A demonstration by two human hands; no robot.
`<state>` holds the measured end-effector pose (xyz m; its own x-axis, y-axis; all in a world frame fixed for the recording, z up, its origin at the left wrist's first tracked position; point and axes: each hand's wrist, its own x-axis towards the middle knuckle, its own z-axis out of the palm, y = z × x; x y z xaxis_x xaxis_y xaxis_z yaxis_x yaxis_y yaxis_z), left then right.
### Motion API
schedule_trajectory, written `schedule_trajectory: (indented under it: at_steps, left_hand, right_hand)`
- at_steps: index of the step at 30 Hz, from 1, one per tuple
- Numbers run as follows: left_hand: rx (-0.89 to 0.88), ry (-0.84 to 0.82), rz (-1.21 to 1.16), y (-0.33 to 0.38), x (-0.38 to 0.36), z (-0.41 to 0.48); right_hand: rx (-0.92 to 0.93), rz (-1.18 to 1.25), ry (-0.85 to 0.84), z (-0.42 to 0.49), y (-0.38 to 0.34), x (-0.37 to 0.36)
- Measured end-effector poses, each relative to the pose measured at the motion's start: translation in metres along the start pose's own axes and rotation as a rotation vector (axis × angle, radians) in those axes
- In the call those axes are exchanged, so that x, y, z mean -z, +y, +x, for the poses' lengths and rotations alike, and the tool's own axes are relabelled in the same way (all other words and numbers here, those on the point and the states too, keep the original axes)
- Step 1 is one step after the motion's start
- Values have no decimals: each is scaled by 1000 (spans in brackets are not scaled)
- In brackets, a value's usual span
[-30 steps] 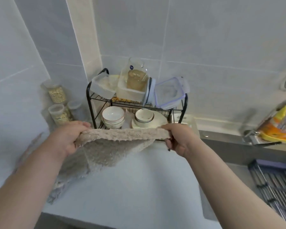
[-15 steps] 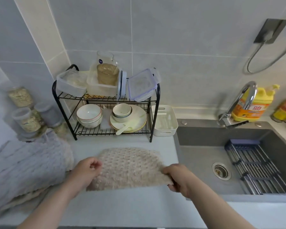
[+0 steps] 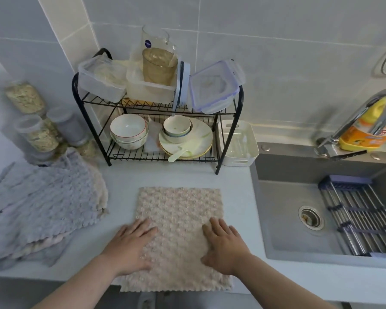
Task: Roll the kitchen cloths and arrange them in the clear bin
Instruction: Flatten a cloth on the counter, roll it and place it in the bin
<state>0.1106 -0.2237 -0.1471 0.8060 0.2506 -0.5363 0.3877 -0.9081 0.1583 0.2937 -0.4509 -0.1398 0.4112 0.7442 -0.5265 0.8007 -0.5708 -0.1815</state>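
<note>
A beige textured kitchen cloth [image 3: 178, 210] lies spread flat on the counter in front of me, its near edge hanging slightly over the counter's front. My left hand [image 3: 132, 246] rests palm down on its near left part, fingers apart. My right hand [image 3: 224, 244] lies flat on its near right part, also with fingers spread. A pile of grey and beige cloths [image 3: 38, 208] sits on the counter to the left. A white open bin [image 3: 239, 143] stands empty beside the dish rack; a clear bin is not identifiable.
A black wire dish rack [image 3: 161, 121] with bowls, plates and plastic containers stands at the back. Jars [image 3: 31, 130] line the left wall. The grey sink [image 3: 321, 208] with a roll-up rack [image 3: 357, 215], a faucet [image 3: 366, 117] and a yellow detergent bottle [image 3: 370, 134] lies to the right.
The beige cloth went from being held up by two corners to lying flat on the counter. Both hands let go of it and now press flat on top.
</note>
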Motion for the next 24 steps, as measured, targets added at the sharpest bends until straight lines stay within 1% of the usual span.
schedule_trajectory:
  at_steps: [4, 6, 7, 8, 10, 11, 12, 14, 17, 19, 21, 24]
  left_hand:
    - [-14, 18, 5, -18, 5, 20]
    - [-48, 58, -11, -26, 9, 32]
    - [-79, 137, -39, -31, 12, 39]
    - [-102, 246, -102, -36, 17, 47]
    - [-85, 434, -240, -51, 31, 71]
    - [-56, 470, -288, -60, 39, 85]
    - [-26, 460, -319, -67, 48, 99]
    - [17, 397, -344, -75, 62, 124]
    - [98, 335, -274, -79, 72, 149]
    - [145, 304, -232, -77, 76, 157]
    - [166, 308, -219, -72, 83, 161]
    - [120, 336, -279, -66, 90, 158]
  right_hand:
    - [-50, -40, -15, 27, 4, 8]
    - [-60, -53, -8, 36, 7, 18]
    - [-61, -51, 27, 40, 8, 25]
    - [-66, -28, 96, 46, 9, 33]
    - [-104, 52, 258, 65, 13, 51]
    - [-140, 99, 303, 79, 18, 61]
    - [-182, 143, 312, 94, 23, 69]
    - [-276, 204, 258, 121, 31, 79]
    - [-385, 210, 211, 146, 33, 84]
    - [-418, 206, 205, 151, 30, 84]
    - [-438, 228, 231, 152, 29, 87]
    - [-408, 233, 302, 145, 32, 91]
